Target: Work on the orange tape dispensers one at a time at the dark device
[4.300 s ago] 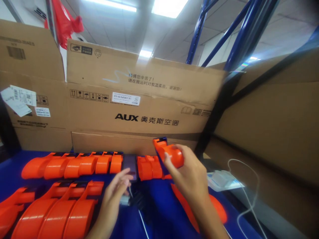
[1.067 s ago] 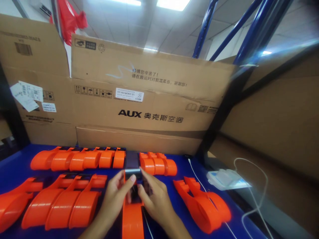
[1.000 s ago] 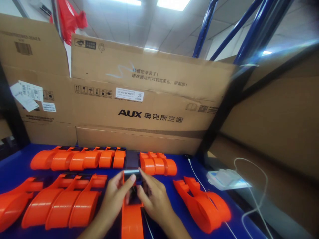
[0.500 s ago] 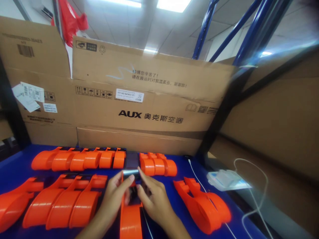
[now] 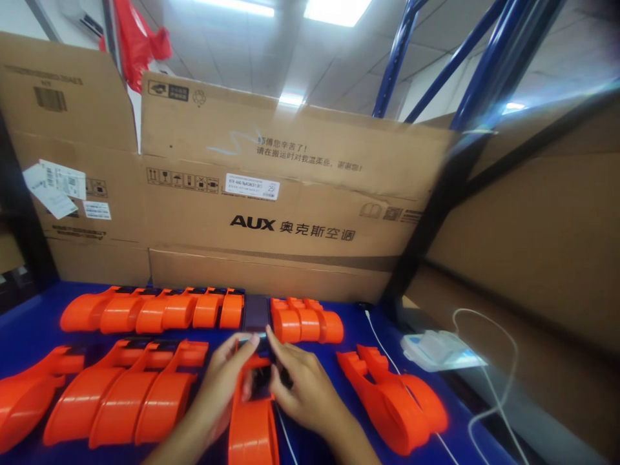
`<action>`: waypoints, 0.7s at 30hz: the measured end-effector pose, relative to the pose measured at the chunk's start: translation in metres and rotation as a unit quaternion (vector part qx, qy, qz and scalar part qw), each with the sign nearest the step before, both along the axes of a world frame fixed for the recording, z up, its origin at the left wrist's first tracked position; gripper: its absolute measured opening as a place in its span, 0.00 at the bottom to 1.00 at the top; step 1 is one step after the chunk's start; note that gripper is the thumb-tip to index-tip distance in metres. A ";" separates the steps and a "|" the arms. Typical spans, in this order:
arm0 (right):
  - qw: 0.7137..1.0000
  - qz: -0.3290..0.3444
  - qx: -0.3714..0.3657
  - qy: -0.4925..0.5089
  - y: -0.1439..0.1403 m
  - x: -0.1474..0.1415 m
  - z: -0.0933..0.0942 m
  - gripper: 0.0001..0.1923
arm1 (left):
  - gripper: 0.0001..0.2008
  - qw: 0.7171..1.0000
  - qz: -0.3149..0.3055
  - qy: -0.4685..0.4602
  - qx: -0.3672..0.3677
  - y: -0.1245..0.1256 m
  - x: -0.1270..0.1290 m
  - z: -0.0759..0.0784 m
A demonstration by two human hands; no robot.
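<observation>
Blue bench (image 5: 29,329): orange dispenser (image 5: 252,423) between both hands (image 5: 223,387) (image 5: 303,391), each grip grasping its front.

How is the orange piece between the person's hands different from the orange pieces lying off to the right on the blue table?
The orange piece in hand lies alone, pointing straight away, and both the left hand and right hand grip its far end. The right-side orange pieces lie nested together, angled across the blue table, and nobody touches them. A dark part shows at the held piece's far end; none shows on the others. Both share the same bright orange, curved shape.
</observation>
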State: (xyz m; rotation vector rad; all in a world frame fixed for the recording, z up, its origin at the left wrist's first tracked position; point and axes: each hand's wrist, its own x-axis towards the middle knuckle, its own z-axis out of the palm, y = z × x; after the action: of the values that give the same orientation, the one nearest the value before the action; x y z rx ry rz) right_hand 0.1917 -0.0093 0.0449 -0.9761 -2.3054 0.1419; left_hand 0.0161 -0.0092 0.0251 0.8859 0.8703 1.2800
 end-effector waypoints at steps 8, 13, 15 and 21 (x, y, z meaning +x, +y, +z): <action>0.991 -0.037 0.130 -0.007 0.001 -0.009 -0.017 0.36 | 0.23 0.999 -0.026 -0.022 -0.010 -0.002 0.000 0.007; 0.986 -0.051 0.159 -0.008 0.003 -0.008 -0.023 0.31 | 0.20 0.999 -0.035 -0.026 -0.013 -0.001 0.002 0.003; 0.982 -0.064 0.175 0.005 0.004 -0.005 -0.023 0.25 | 0.19 0.999 -0.041 -0.024 -0.015 -0.002 0.001 0.000; 0.989 -0.027 0.138 0.032 0.000 -0.006 -0.019 0.27 | 0.19 0.999 -0.032 -0.023 -0.008 -0.002 -0.002 -0.001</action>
State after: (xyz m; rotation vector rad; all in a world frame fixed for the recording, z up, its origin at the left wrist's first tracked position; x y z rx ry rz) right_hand 0.1858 -0.0091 0.0261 -0.8774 -2.1654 -0.1636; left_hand 0.0141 -0.0114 0.0238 0.8616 0.8101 1.2312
